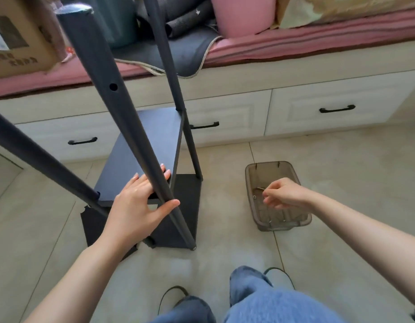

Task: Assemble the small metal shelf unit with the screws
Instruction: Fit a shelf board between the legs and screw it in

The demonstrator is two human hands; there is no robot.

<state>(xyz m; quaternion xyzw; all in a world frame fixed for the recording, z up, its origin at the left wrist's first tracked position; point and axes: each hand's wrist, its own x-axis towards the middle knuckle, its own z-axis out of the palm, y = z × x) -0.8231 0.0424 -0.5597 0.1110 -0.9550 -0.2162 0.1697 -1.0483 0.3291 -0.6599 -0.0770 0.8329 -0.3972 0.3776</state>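
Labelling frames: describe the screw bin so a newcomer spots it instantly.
On the tiled floor before the white drawers, right of the black shelf, sits a small bin. It is the only translucent brown container, under the right hand.

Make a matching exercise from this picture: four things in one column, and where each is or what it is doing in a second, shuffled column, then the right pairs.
Things
1. left hand
2. right hand
3. plastic tray
4. cardboard box

Places or states
A. on the pink cushion, top left
B. around a dark shelf post
C. on the floor tiles, with screws inside
D. over the tray, fingers pinched

Pairs: 1-B, 2-D, 3-C, 4-A
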